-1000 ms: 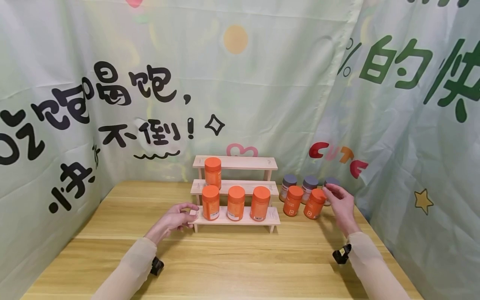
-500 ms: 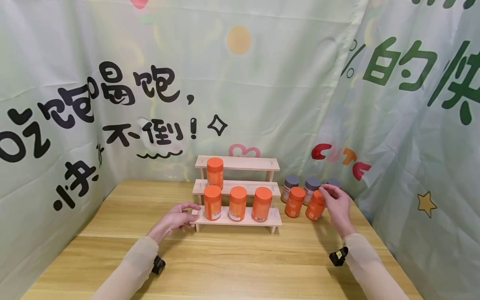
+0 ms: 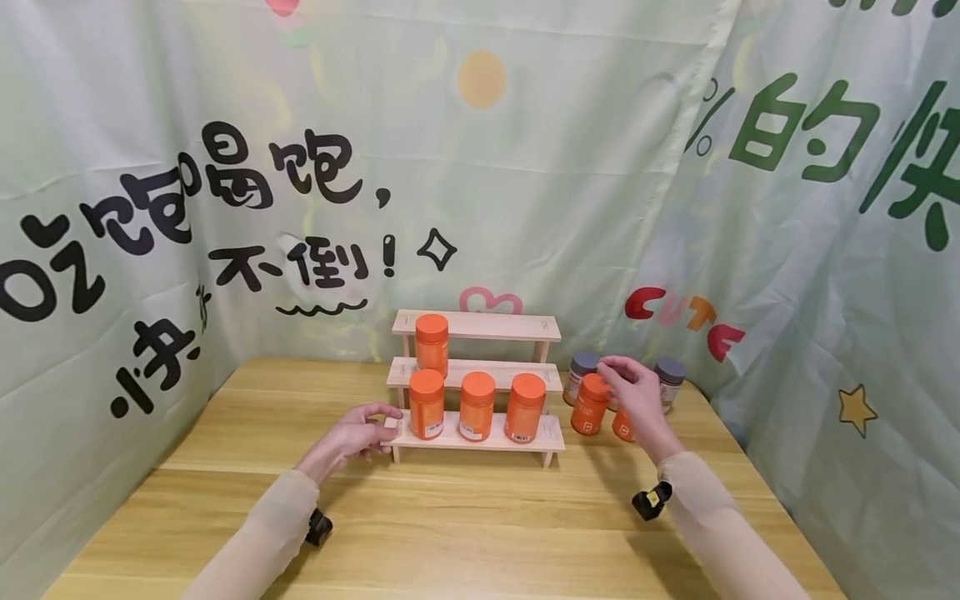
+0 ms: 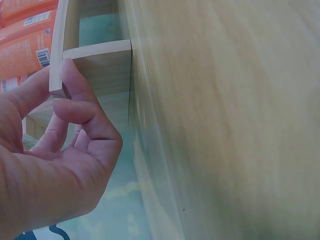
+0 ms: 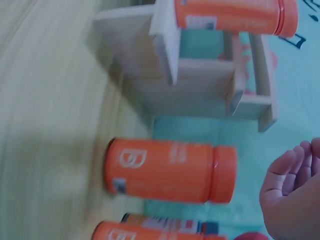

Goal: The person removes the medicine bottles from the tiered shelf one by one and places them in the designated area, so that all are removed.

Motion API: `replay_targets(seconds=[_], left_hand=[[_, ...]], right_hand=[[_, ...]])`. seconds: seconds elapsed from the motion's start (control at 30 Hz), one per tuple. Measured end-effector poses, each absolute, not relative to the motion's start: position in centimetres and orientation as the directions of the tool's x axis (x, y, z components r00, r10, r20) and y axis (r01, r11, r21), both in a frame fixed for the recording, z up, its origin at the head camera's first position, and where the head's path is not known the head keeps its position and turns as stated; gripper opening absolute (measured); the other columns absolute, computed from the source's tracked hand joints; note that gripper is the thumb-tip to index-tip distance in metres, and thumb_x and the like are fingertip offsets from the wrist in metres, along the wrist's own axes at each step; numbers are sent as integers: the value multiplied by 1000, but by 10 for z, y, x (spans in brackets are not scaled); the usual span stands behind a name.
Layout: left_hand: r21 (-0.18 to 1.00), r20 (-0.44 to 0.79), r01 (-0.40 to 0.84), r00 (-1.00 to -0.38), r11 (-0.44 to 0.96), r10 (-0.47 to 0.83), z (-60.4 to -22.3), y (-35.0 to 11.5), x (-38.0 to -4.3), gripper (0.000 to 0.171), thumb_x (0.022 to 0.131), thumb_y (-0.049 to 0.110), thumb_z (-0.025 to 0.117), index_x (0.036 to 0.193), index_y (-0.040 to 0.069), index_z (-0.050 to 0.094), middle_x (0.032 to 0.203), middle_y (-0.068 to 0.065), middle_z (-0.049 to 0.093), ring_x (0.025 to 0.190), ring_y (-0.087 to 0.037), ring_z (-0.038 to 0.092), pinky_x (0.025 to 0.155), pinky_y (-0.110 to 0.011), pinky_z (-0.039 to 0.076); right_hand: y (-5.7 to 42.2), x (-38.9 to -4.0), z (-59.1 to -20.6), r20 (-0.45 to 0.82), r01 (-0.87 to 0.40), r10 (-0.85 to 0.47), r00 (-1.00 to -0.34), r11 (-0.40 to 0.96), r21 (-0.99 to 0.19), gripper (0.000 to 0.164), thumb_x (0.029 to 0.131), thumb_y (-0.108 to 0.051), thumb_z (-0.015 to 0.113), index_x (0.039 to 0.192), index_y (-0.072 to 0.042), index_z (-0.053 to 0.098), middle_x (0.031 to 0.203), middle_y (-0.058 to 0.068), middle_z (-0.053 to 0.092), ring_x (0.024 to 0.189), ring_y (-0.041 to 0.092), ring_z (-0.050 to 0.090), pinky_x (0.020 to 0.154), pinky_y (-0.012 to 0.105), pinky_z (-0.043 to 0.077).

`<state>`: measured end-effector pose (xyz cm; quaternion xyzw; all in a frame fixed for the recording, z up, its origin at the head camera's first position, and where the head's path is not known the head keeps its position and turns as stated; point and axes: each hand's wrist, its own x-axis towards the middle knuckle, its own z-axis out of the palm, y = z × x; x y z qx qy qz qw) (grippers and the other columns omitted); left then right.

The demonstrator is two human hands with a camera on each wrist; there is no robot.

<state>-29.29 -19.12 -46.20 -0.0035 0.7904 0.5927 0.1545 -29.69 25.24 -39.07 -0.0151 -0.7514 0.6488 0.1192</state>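
My left hand [image 3: 351, 437] pinches the left end of the bottom tier of a three-tier wooden display shelf [image 3: 551, 427]. In the left wrist view, the fingertips lie above and below the board edge [image 4: 58, 89]. An orange jar [image 3: 427, 408] and two like it stand on the bottom tier, and another orange jar [image 3: 431, 342] stands on the middle tier. Right of the shelf, my right hand [image 3: 637, 402] hovers near the lid of a standing orange jar [image 3: 588, 410]. The right wrist view shows its loosely bent fingers apart from that jar [image 5: 162, 170].
Behind, a purple-lidded jar [image 3: 582, 367] and another purple-lidded jar [image 3: 669, 375] stand on the wooden table [image 3: 465, 525]. A second orange jar [image 3: 623, 427] is partly hidden by the right hand. Printed curtains [image 3: 525, 167] enclose the back and sides.
My right hand has moved left from the rightmost orange jar to the one nearer the shelf, uncovering the far-right purple-lidded jar. The left hand has kept its grip on the shelf.
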Motion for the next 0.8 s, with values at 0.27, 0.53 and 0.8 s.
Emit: replay_targets(seconds=[0.27,0.53,0.8], left_hand=[[936,-254,-194,-949,294,185,-463,-193,-295,39,89,14,70,125,9,58,79,-4,63,65,-15,62,50,-25,40],[933,-253,-193,-951,304,175,-464,-192,-292,40,89,15,70,127,9,57,79,-4,63,65,-15,62,52,-26,41],[933,-260,-201,-949,297,177,-463,-192,-293,41,89,14,70,127,8,56,79,-4,64,64,-14,61,50,-25,40]], right_hand=[[231,-298,-373,131,-119,30,-991,246,-962,40,95,-36,64,122,-7,60,109,-1,64,95,7,61,90,31,53],[208,-299,-357,135,-144,-56,-989,219,-965,35,96,-31,64,119,-5,61,101,-2,63,93,14,61,83,24,53],[188,-309,-353,101,-121,-116,-988,185,-975,32,95,-24,66,118,-2,62,103,10,66,93,17,61,87,37,55]])
